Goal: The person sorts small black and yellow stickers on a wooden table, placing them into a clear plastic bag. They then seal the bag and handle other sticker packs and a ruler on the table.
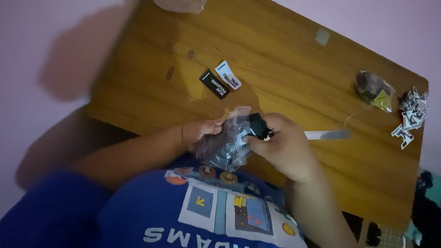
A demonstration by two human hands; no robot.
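Head view looked down on a wooden table [294, 73] running from upper left to lower right of the frame, with both hands gathered just below its near edge at centre. The left hand [198, 132] sat a little left of centre, its fingers pinched on the upper edge of a clear crinkled plastic bag [227, 146]. The right hand [287, 149] lay just right of it, fingers curled around a small black object [258, 125] at the bag's mouth. That object touched the bag's top right corner, so it lay up and right of the left fingertips and directly under the right ones; the right hand was plainly the nearer. Whether the object was partly inside the bag could not be told in the dim light. The bag's long axis ran from upper right down to lower left, towards the blue printed shirt [183, 216].

Farther up the table, two small tags, one black [214, 84] and one white [228, 75], lay side by side. A pale flat strip [327, 134] rested just right of the right hand. A second small packet [374, 89] and a black-and-white cut-out sticker [412, 115] lay well apart at the right edge.
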